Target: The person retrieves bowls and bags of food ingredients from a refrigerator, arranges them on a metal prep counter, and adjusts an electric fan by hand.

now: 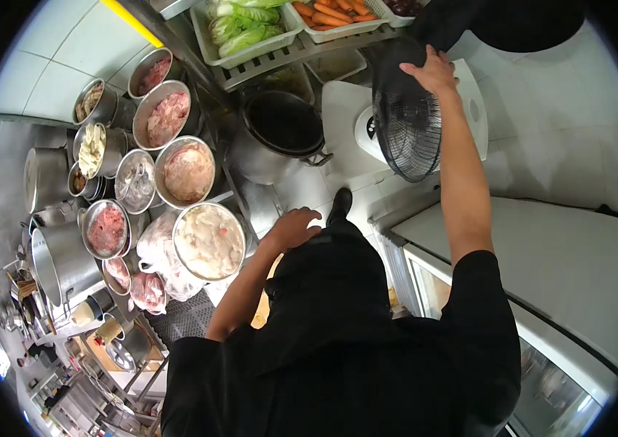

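Observation:
My right hand [434,71] reaches forward to the top of a black wire fan cage [407,124]. Its fingers are spread, and whether they touch the cage cannot be made out. The fan has a white base [369,133] and stands beside a white board [342,109]. Low in front of my body is my left hand [294,229], with its fingers apart and nothing in them. Ahead of it sits a big metal pot [262,164] with a dark top. Left of that hand is a round bowl of pale food in liquid [209,241].
Metal bowls of raw meat [168,115] crowd the left side. Crates of lettuce [247,29] and carrots [331,13] stand on a slatted rack [280,60] ahead. A white-topped fridge [556,255] is at the right. My shoe [341,200] shows on the tiled floor.

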`<state>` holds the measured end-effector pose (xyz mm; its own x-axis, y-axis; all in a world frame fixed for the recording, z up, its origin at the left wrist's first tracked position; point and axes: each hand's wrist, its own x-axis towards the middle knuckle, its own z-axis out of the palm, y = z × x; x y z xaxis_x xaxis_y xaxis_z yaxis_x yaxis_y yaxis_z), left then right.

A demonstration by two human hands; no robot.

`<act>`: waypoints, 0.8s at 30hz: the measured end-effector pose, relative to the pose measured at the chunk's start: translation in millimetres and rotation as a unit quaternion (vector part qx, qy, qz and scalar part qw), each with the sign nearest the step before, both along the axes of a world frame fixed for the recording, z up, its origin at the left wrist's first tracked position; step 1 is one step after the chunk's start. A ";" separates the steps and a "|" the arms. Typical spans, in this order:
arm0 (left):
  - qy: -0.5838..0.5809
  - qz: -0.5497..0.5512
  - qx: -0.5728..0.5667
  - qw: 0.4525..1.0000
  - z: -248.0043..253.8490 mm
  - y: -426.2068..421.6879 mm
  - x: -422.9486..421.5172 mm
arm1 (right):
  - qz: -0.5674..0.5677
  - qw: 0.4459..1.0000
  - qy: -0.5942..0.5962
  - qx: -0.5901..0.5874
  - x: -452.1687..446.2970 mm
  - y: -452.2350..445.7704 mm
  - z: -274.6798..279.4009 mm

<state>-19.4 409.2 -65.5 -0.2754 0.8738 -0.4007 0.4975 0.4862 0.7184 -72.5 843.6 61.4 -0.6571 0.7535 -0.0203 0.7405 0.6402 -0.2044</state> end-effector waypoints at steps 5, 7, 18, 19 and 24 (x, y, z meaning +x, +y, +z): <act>0.045 0.028 0.036 0.998 -7.7 9.4 -6.7 | 0.012 1.000 -0.015 -0.001 -6.1 -25.5 -4.9; 0.032 0.018 0.013 0.999 -9.1 7.4 -5.3 | 0.008 1.000 -0.009 0.000 -2.9 -31.0 -5.9; -0.041 0.055 -0.035 0.997 -32.4 -33.8 20.7 | 0.119 0.991 0.015 -0.062 -1.0 32.1 -9.4; -0.041 0.060 -0.035 0.997 -34.4 -36.8 20.4 | 0.122 0.989 0.008 -0.087 -0.7 32.6 -7.4; -0.059 0.131 -0.026 0.989 -23.6 -50.5 13.3 | 0.087 0.948 0.224 -0.209 34.1 44.7 20.4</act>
<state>-6.2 358.7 -89.1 -0.4382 0.7559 -0.4864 0.2634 0.6254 0.7345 -38.4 888.3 81.8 -0.7841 0.6204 0.0170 0.4105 0.5391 -0.7355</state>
